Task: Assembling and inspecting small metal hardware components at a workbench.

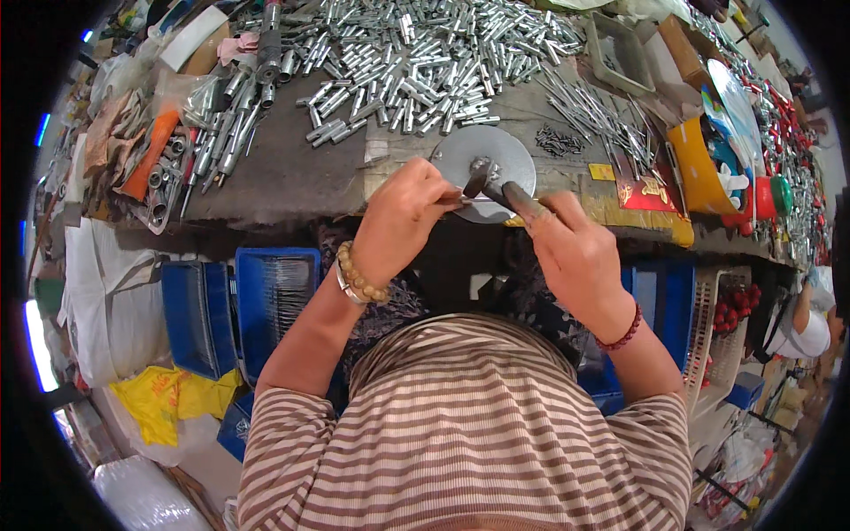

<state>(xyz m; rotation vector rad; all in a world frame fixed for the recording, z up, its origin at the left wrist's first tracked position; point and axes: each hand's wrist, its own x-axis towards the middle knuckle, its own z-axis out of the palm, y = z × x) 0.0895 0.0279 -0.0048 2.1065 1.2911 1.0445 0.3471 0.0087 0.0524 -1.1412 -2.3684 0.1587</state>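
Observation:
At the near edge of the workbench lies a round grey metal disc with a rough dark lump at its middle. My left hand, wearing a beaded bracelet and a metal band, pinches a thin metal rod over the disc's near part. My right hand, with a dark red bead bracelet, grips the short handle of what looks like a small dark hammer. Its dark head is over the disc, close to the rod. My fingers partly hide the rod's left end.
Many shiny metal sleeves cover the far bench. Right of the disc lie small dark pins, thin rods and a grey tray. Socket tools and an orange-handled tool lie left. Blue bins stand below the bench.

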